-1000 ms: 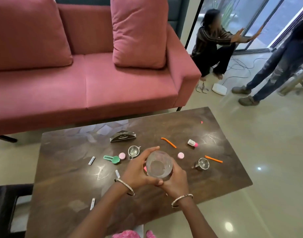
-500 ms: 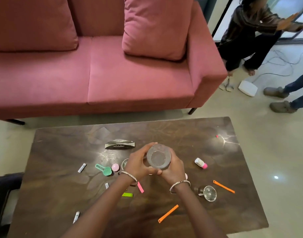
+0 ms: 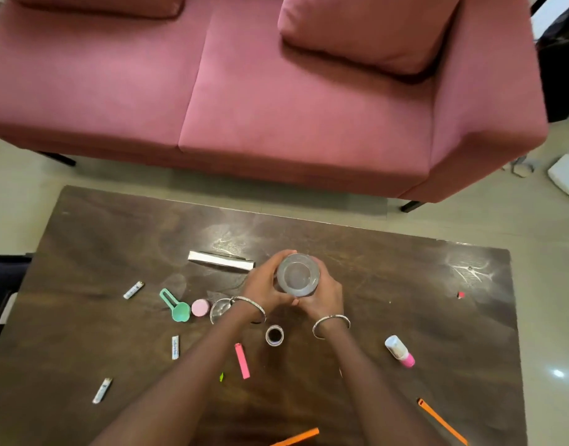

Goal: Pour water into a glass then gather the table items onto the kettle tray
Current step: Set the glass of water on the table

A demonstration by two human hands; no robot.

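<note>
A clear glass (image 3: pixel 297 274) is held upright over the middle of the dark wooden table (image 3: pixel 115 239). My left hand (image 3: pixel 264 284) grips its left side and my right hand (image 3: pixel 325 294) grips its right side, fingers curled round it. Small items lie scattered on the table: a green scoop (image 3: pixel 175 305), a pink cap (image 3: pixel 200 307), a small steel cup (image 3: pixel 219 311) partly hidden by my left wrist, a tape ring (image 3: pixel 274 335), a pink strip (image 3: pixel 242 361), a white bottle with a pink cap (image 3: pixel 399 351), orange strips (image 3: pixel 441 421) and white sachets (image 3: pixel 133 290). No kettle or tray is in view.
A pink sofa (image 3: pixel 276 107) with a cushion (image 3: pixel 373 30) stands beyond the table's far edge. A folded silver holder (image 3: pixel 220 260) lies just left of the glass. A dark chair edge (image 3: pixel 0 284) is at the left. A white box (image 3: pixel 566 175) sits on the floor at right.
The view has tilted down and closer to the table; the people at the right have left the frame. Both hands still hold the glass, now further over the table's middle.
</note>
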